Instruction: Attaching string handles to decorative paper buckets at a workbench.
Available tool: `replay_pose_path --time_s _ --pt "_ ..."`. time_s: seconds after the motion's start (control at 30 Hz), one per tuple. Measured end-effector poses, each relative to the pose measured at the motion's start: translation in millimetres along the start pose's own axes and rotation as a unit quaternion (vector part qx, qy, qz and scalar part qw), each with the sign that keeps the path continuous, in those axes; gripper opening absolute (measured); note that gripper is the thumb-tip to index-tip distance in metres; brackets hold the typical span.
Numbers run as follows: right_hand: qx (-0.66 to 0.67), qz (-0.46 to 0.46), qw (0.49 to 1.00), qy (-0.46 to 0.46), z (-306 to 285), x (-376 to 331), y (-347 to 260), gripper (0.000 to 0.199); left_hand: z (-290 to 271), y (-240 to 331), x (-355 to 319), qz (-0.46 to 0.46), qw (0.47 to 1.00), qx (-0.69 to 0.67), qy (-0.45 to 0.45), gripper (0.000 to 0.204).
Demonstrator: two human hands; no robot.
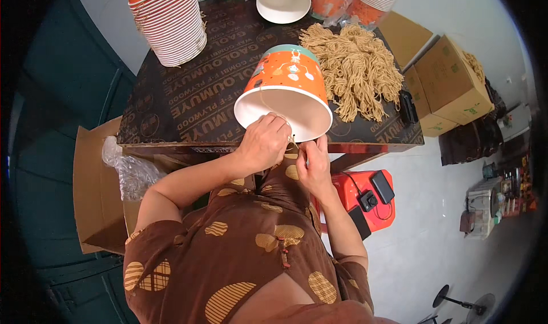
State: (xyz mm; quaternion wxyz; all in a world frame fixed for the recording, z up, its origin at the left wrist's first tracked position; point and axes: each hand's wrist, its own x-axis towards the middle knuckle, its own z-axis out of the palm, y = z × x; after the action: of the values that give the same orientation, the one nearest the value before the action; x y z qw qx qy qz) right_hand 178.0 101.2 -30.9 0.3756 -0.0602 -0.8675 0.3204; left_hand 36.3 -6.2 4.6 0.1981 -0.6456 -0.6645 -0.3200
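An orange paper bucket (285,67) with a green base band and printed figures lies tipped on the table, its white open mouth facing me. A thin tan cord (293,141) passes by its near rim, and part of it runs inside the mouth. My left hand (264,143) is closed at the rim, fingertips just within the mouth, pinching the cord. Below the rim, to the right, my right hand (314,165) pinches the cord between thumb and fingers. The fingers partly hide the cord.
A loose pile of tan cords (362,73) lies right of the bucket, near a black object (408,107). Nested buckets (168,24) stand far left; another bucket (283,1) lies behind. A red stool (371,210) holds electronics. Cardboard boxes (451,79) stand right.
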Motion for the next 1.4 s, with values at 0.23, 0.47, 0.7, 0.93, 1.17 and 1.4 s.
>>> replay_pose_path --time_s 0.23,0.47,0.7,0.93,1.17,1.4 --pt "0.007 0.019 1.0 0.017 0 -2 1 0.016 -10 -9 6 -0.042 0.995 -0.088 -0.032 0.005" --pt "0.082 0.131 0.988 0.026 -4 -2 -6 0.018 -16 -9 2 0.033 0.992 -0.114 -0.033 0.008" --pt "0.096 0.123 0.984 0.083 -4 11 -7 0.01 -18 1 -9 0.105 0.984 -0.143 -0.015 0.013" --pt "0.06 0.16 0.978 0.123 0 10 -4 0.018 -14 16 -34 0.067 0.976 -0.209 0.0 0.013" --pt "0.047 0.156 0.977 0.137 10 7 -6 0.022 -21 31 -51 -0.061 0.946 -0.318 -0.001 0.011" --pt "0.139 0.258 0.949 0.116 9 3 -8 0.027 -22 35 -64 -0.161 0.901 -0.403 0.009 0.012"
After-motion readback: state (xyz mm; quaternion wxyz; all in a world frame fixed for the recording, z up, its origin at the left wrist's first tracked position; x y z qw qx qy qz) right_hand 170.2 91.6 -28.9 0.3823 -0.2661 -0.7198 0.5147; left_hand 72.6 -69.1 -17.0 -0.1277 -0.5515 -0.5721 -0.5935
